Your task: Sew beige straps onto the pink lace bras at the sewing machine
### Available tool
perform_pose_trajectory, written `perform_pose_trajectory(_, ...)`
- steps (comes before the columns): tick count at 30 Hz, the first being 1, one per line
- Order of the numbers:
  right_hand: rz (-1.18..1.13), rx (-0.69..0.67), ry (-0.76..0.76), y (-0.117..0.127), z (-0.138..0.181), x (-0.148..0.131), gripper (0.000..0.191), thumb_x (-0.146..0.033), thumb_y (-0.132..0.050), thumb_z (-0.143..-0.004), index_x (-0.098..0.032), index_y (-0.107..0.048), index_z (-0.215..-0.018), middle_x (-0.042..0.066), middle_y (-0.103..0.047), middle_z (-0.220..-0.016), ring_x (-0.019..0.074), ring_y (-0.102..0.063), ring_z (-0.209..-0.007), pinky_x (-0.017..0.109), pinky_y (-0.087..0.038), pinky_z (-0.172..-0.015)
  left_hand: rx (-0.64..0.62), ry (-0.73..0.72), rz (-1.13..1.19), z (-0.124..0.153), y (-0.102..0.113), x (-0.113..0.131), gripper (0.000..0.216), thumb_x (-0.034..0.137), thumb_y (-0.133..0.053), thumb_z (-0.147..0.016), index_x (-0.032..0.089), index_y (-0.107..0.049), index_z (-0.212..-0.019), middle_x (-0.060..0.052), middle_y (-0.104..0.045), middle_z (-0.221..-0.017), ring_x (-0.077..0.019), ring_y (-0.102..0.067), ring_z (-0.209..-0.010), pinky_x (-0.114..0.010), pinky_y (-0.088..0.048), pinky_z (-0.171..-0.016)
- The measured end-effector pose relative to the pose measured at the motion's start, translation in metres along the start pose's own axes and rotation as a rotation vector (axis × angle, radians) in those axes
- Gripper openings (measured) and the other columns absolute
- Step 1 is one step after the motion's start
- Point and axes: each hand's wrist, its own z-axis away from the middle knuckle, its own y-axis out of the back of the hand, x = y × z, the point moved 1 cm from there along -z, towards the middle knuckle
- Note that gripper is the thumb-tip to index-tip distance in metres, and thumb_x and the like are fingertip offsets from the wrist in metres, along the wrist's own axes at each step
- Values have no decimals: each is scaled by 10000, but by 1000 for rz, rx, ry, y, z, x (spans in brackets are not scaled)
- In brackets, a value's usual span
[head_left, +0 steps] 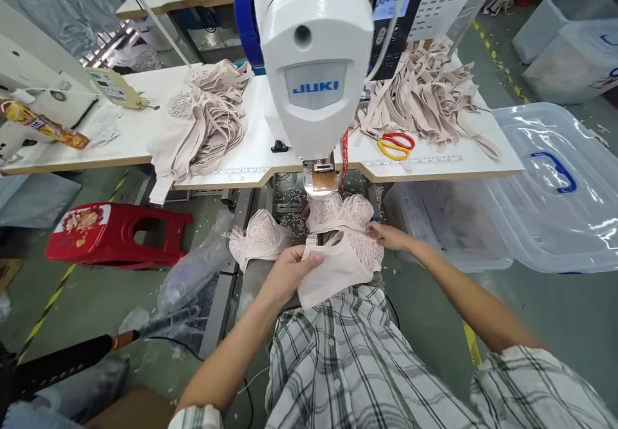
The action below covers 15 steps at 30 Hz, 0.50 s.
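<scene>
The left hand (288,276) grips the bra (335,277) by its plain side panel, thumb on top and fingers underneath. The right hand (394,236) pinches the right edge of the lace, fingertips closed on it. So the bra lies between the two hands, just above the lap of the checked shirt (338,368). Its lace cups sit side by side, their long axis running left to right, roughly along the table's edge; the plain panel folds back toward the body. The right hand is nearer that edge — the left sits lower, closer to the shirt.

Straight ahead of the cups is the tip of the machine (316,62), just beyond them. Another lace cup (263,237) lies left of the left hand; whether it joins the bra, I cannot tell.

On the table (258,149), one fabric pile (212,120) is left of the machine and a second pile (420,100) right, with scissors (386,143) in front. Farther out — a red stool (116,248) to the left, a clear lid (526,223) to the right.
</scene>
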Motion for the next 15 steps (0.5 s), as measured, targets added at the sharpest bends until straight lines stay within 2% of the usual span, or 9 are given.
perform_pose_trajectory(2, 22, -39, -29, -1, -5, 9, 469, 39, -524, -683, -123, -672, -1098, 110, -726, -916, 199, -669, -815, 248, -489, -705, -4, 15, 29, -7, 7, 7, 486, 492, -929, -453, 133, -749, -726, -35, -729, -675, -128, -608, -577, -234, -466, -573)
perform_pose_trajectory(6, 54, -23, -101, 0, -9, 22, 307, -17, -541, -678, -143, -724, -890, 146, -703, -972, 261, -639, -959, 335, -473, -858, -56, 37, 23, -24, 17, 17, 489, 498, -919, -487, 131, -758, -767, -41, -734, -705, -138, -626, -617, -239, -483, -596)
perform_pose_trajectory(10, 42, 34, -165, 11, -4, 30, 142, -100, -522, -700, -162, -649, -712, 163, -681, -1015, 287, -608, -1032, 380, -459, -905, -105, 48, -63, -43, 32, 25, 484, 535, -879, -548, 133, -746, -783, -37, -719, -717, -143, -617, -625, -241, -476, -588)
perform_pose_trajectory(13, 4, 90, -209, 36, 16, 26, 101, -167, -487, -734, -192, -584, -747, 100, -663, -852, 221, -605, -806, 331, -475, -758, -96, 35, -246, -63, 58, 39, 471, 569, -802, -618, 142, -732, -805, -62, -724, -771, -181, -636, -655, -279, -497, -603)
perform_pose_trajectory(15, -31, 146, -242, 56, 35, 13, 90, -233, -453, -780, -206, -539, -786, 43, -613, -743, 170, -534, -638, 292, -444, -637, 3, -28, -495, -82, 73, 54, 443, 568, -711, -687, 147, -728, -824, -99, -727, -803, -251, -667, -722, -359, -533, -651)
